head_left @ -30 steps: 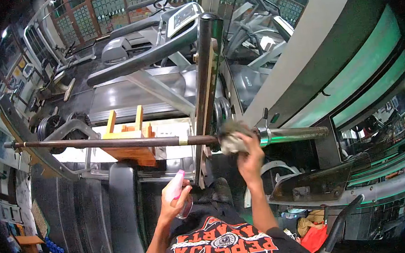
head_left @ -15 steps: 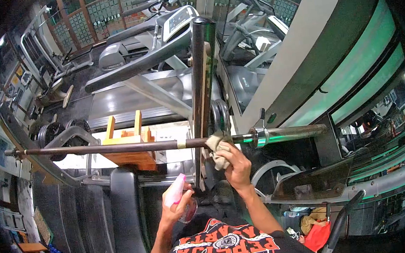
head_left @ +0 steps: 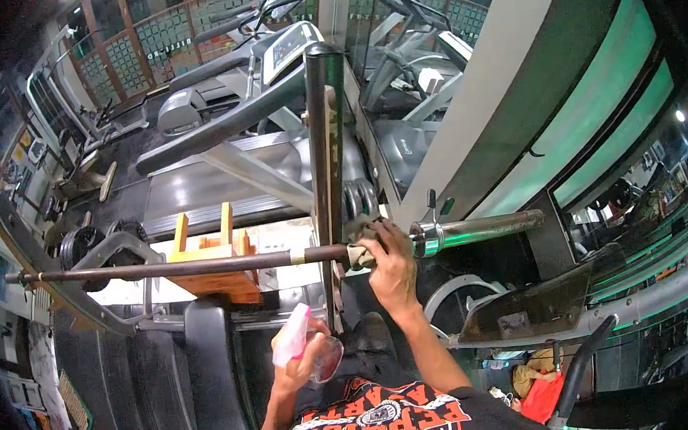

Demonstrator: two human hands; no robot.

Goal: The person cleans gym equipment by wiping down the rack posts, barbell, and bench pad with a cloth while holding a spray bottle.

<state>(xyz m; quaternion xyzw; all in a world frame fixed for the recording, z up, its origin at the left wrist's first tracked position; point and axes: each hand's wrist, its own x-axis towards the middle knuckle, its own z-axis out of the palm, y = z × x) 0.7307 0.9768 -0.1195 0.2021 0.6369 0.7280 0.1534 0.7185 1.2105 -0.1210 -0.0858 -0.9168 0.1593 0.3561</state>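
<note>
A long barbell (head_left: 178,268) lies across the rack, its shiny sleeve (head_left: 487,230) at the right end. My right hand (head_left: 393,268) is closed round a pale cloth (head_left: 360,254) and presses it on the bar, between the black upright (head_left: 324,152) and the sleeve's collar. Lower and to the left, in front of the bar, my left hand (head_left: 295,364) grips a spray bottle with a pink and white head (head_left: 293,336) and a clear body. The bottle does not touch the bar.
A wooden block stand (head_left: 220,283) is behind the bar, with a padded bench (head_left: 209,347) below it. Treadmills (head_left: 228,176) stand farther back. Weight plates (head_left: 80,248) hang at the left. Another machine's rail (head_left: 531,330) and a red cloth (head_left: 543,397) are at the right.
The cloth in my right hand has shifted along the bar, left and then slightly back toward the collar. My left hand still holds the bottle. The whole view has shifted somewhat.
</note>
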